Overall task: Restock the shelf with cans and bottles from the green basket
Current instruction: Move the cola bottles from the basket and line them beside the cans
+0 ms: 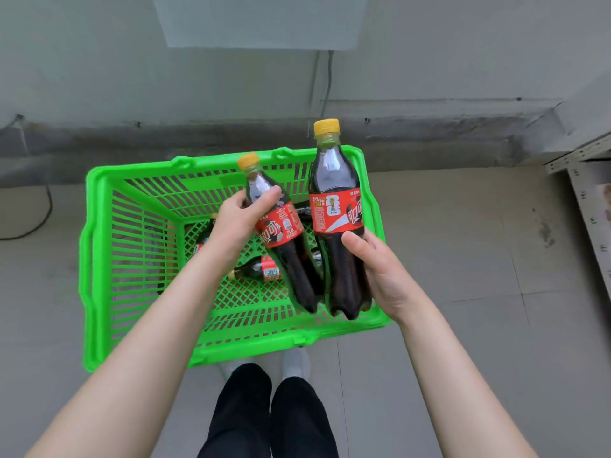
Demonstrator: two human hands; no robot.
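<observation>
Left hand (pixel 236 223) grips upper part of tilted cola bottle (pixel 281 233); right hand (pixel 380 272) grips lower body of second cola bottle (pixel 337 219), nearly upright. Both held above green basket (pixel 99 259) on floor (pixel 479 259). More bottles (pixel 256 269) lie inside. Shelf (pixel 591 193) edge far right.

Left hand (pixel 243 214): grips a cola bottle (pixel 277 229) around its upper body, tilted, yellow cap pointing up and away.
Right hand (pixel 380 269): holds a second cola bottle (pixel 337 223) near its lower half, nearly upright, just beside the first.
Green basket (pixel 99 259): on the floor (pixel 463 259) under both bottles; more bottles (pixel 258 271) lie on its bottom.
Shelf (pixel 591 193): metal frame at the right edge.
Legs (pixel 267 414): dark trousers, below the basket.
</observation>
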